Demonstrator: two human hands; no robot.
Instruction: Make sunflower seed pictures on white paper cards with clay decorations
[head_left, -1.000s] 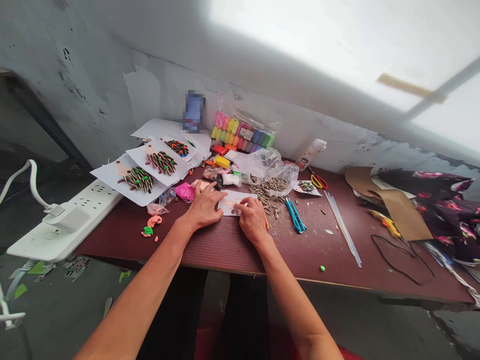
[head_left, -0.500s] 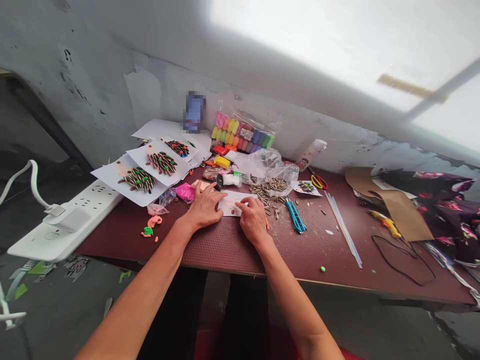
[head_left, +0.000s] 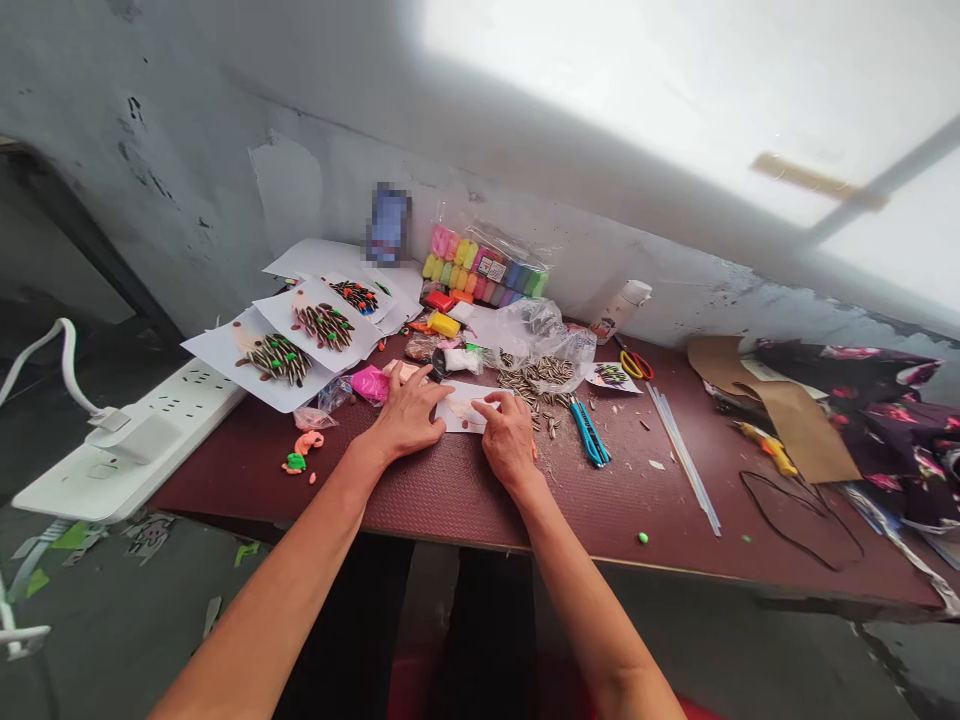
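Observation:
My left hand [head_left: 409, 415] lies with its fingers spread, the fingertips and thumb at the left edge of a small white paper [head_left: 456, 412]. Pale peach and brown shapes show on that paper. Over its right part is my right hand [head_left: 510, 438], fingers curled in and the index fingertip low over the paper. Whatever the right fingers might hold is too small to make out. Something orange [head_left: 535, 449] peeks out beside the right hand. Sunflower seeds [head_left: 551, 372] lie heaped just beyond it, partly under a clear plastic bag [head_left: 541, 330].
A blue box cutter [head_left: 590, 432], scissors [head_left: 636, 364], glue sticks [head_left: 684, 460] and a glue gun [head_left: 769, 446] lie to the right. Papers with seed-covered hedgehogs [head_left: 277, 358] are stacked left, near a power strip [head_left: 172, 410]. Colored clay packs [head_left: 480, 268] stand by the wall.
My right hand has shifted very slightly to the right, its index finger more bent over the paper. The left hand stays in place.

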